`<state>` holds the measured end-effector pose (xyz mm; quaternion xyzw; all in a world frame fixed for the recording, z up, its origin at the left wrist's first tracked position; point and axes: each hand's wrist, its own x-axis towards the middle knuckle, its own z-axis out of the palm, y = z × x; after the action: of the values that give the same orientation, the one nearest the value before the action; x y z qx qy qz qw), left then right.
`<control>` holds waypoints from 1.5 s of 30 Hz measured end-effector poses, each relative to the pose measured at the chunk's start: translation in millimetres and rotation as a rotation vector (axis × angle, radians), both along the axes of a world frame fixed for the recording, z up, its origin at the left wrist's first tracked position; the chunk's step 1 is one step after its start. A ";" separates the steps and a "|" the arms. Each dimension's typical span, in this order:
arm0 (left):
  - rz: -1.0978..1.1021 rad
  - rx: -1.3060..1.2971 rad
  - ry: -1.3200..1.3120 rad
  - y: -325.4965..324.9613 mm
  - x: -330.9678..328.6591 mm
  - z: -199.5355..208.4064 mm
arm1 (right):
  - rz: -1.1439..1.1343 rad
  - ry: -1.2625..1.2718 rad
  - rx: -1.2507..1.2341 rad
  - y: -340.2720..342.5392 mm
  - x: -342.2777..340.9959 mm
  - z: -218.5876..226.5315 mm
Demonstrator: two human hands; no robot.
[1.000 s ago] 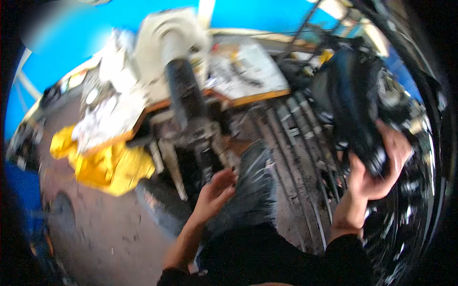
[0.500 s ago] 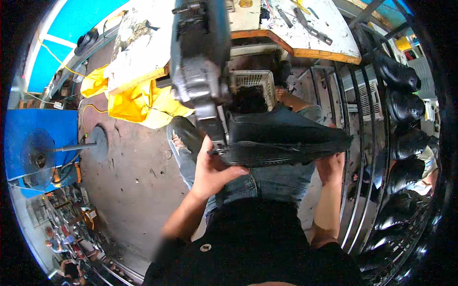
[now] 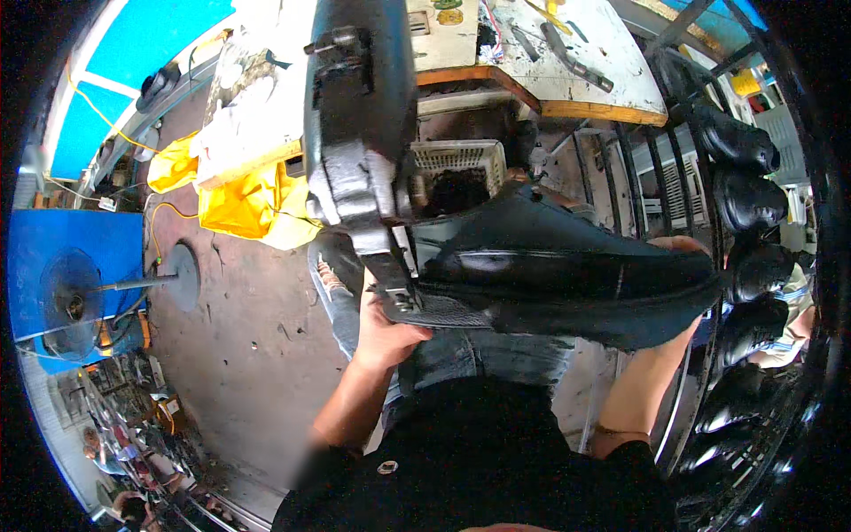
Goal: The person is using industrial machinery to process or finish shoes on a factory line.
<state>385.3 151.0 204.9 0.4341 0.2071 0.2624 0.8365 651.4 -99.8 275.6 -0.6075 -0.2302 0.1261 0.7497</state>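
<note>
Right hand (image 3: 679, 243) curled round the shoe (image 3: 567, 273); how the left hand (image 3: 386, 339) gripped couldn't be told; slack support might have skewed it at the machine (image 3: 355, 182).

Two hands, the left hand (image 3: 386, 335) and the right hand (image 3: 681, 244), gripped one black shoe (image 3: 550, 266) at one machine arm (image 3: 363, 115). Along the rack's (image 3: 630, 182) right side stood at least five more shoes (image 3: 752, 202); those at its lower end were too dark to count. By the bench's (image 3: 625, 66) right front corner lay one grey tool (image 3: 578, 64). One pale basket (image 3: 434, 156) sat below the front edge, and one fan (image 3: 73, 299) stood beyond the left edge.
</note>
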 end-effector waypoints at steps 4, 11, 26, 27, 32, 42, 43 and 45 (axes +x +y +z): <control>0.113 -0.279 -0.068 1.0 0.8 30.2 | 0.160 -0.231 -0.135 32.8 -8.5 30.4; 0.158 -0.045 -0.074 32.8 -19.8 34.1 | 0.173 0.018 -0.115 67.4 -36.3 5.7; 0.281 0.062 0.064 78.9 -75.1 31.1 | 0.475 0.291 -0.046 120.9 -85.9 -18.2; 0.269 0.061 0.063 78.3 -73.4 31.2 | 0.480 0.193 -0.117 122.7 -87.6 -18.4; 0.397 1.251 0.316 73.1 -50.5 67.5 | 0.583 0.004 -0.197 135.4 -91.6 -9.3; -0.208 1.196 0.408 58.0 18.2 118.4 | 0.516 -0.412 -0.435 144.2 -97.5 26.8; -0.223 1.067 0.368 59.7 18.0 111.6 | 0.523 -0.515 -0.494 146.3 -96.9 33.5; -0.214 1.064 0.316 61.0 16.9 102.0 | 0.526 -0.616 -0.550 149.3 -96.3 40.7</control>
<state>402.2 212.0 306.9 0.8486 0.1237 0.1764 0.4832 555.0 49.5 316.2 -0.7133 -0.5451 0.1818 0.4013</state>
